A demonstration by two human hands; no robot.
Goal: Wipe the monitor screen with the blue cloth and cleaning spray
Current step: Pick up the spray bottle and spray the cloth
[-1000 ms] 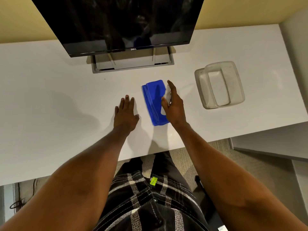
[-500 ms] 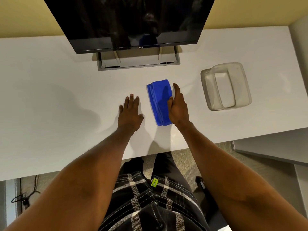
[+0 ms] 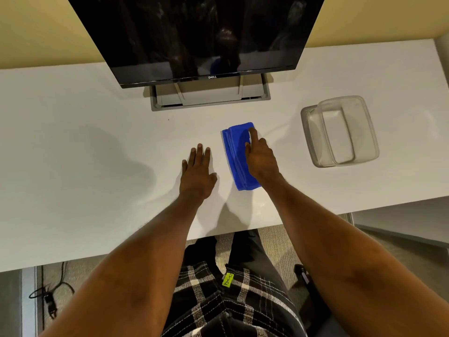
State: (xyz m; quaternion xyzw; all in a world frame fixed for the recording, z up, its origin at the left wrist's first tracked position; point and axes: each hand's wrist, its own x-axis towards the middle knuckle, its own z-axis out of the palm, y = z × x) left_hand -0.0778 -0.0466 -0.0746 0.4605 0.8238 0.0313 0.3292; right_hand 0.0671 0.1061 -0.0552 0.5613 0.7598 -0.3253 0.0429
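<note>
Folded blue cloth (image 3: 234,154) lies on the worktop (image 3: 73,142) beneath the right grip (image 3: 261,158), long axis running beyond it toward the monitor (image 3: 194,32) (index finger (image 3: 254,136) straight; whether it grasps anything cannot be told). Left grip (image 3: 198,173), just left, rests flat, holding nothing.

Left hand (image 3: 198,173) flat; right hand (image 3: 261,159) curled, forefinger extended.

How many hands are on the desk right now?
2. The left hand lies flat on the white desk, beside the folded blue cloth; the right hand is over the cloth's right edge, index finger extended. No others in view.
</note>
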